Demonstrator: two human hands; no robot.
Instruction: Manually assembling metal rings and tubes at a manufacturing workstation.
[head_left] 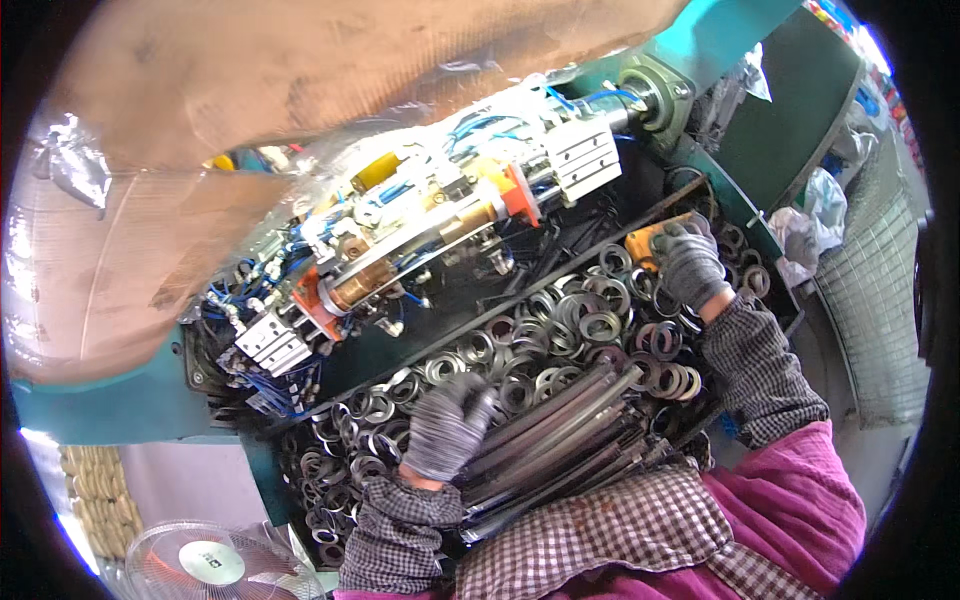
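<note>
We curl our right hand (692, 265) over the yellow block (642, 246) beside the heaped metal rings (572, 312); our blurred left hand (448, 432) hovers near the dark strips (560, 422), and we cannot tell whether either is grasping

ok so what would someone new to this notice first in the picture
Probably the bright metal machine assembly slanting across the upper middle. Below it spreads a heap of metal rings, with a bundle of dark curved strips at its near side. Two gloved hands stand out too: the left hand over the rings beside the strips, the right hand at a yellow-orange object farther right.
</note>
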